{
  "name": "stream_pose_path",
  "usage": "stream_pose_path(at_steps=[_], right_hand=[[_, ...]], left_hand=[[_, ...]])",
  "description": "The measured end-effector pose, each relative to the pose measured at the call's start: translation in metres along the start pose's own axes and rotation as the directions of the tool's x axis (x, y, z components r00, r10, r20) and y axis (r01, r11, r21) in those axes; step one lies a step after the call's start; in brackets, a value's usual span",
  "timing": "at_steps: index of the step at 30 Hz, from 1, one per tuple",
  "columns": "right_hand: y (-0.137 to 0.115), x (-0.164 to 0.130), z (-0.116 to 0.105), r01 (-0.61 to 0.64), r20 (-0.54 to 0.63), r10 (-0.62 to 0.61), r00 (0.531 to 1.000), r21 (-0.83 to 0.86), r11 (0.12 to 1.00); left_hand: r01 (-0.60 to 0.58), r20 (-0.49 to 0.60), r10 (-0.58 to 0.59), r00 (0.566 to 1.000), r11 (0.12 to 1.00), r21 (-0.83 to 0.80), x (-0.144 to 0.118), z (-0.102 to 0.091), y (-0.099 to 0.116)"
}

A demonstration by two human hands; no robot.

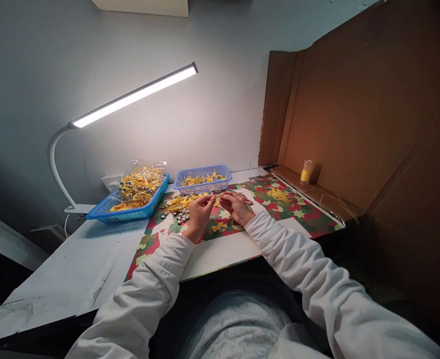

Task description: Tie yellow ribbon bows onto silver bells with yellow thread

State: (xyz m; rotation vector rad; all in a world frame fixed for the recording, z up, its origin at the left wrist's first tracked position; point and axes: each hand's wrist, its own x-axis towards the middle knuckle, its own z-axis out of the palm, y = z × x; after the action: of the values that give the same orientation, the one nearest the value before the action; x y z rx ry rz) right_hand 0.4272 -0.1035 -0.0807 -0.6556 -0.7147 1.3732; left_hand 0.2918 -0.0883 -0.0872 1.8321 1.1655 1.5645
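My left hand [199, 215] and my right hand [237, 208] are close together above the patterned sheet, both with pinched fingertips. Between them runs a thin yellow cord [215, 197], gripped at each side; its exact ends are hidden by the fingers. Just below the hands is a small yellow ribbon bow [219, 227], with a fine thread near it. Left of and behind my left hand lies a pile of yellow bows [182, 202] with silver bells [183, 218] at its front. Part of a red object [247, 201] shows beside my right hand, too small to name.
A blue basket [130, 214] heaped with bows and bells stands at left, near a lit lamp [135, 94]. Behind is a lavender-blue basket [202, 188] of yellow pieces. Yellow cords [280, 195] lie at right. A yellow spool [306, 172] stands by the cardboard wall [354, 114].
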Motion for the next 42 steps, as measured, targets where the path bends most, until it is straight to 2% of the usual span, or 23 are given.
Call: stream_pose_path(at_steps=[6,18,23,26,29,32,37,42], right_hand=[[-0.002,-0.009,0.004,0.037,0.025,-0.036,0.999,-0.037,0.999],[-0.001,-0.025,0.005,-0.023,-0.071,0.020,0.997,-0.050,0.998],[-0.005,-0.031,0.009,-0.165,-0.159,0.166,0.973,0.018,0.986],[-0.004,-0.034,0.009,-0.223,-0.197,0.236,0.952,0.084,0.971],[0.000,-0.037,0.007,-0.316,-0.214,0.343,0.915,0.150,0.937],[0.004,-0.040,0.005,-0.399,-0.219,0.439,0.871,0.205,0.894],[0.007,-0.043,0.006,-0.474,-0.239,0.530,0.813,0.257,0.842],[0.007,-0.045,0.003,-0.479,-0.222,0.533,0.816,0.257,0.839]], left_hand=[[0.044,-0.042,-0.046,0.998,0.998,-0.041,-0.002,-0.001,0.007],[0.236,0.125,-0.217,0.968,0.959,-0.158,-0.019,-0.007,0.019],[0.331,0.151,-0.311,0.938,0.934,-0.136,-0.020,-0.012,0.022],[0.362,0.086,-0.355,0.931,0.929,-0.081,-0.020,-0.015,0.020],[0.371,0.016,-0.371,0.928,0.928,-0.024,-0.019,-0.019,0.018],[0.408,0.045,-0.406,0.913,0.912,-0.043,-0.019,-0.021,0.018],[0.405,0.170,-0.376,0.911,0.895,-0.189,-0.023,-0.021,0.022],[0.309,0.216,-0.265,0.940,0.928,-0.207,-0.026,-0.022,0.021]])
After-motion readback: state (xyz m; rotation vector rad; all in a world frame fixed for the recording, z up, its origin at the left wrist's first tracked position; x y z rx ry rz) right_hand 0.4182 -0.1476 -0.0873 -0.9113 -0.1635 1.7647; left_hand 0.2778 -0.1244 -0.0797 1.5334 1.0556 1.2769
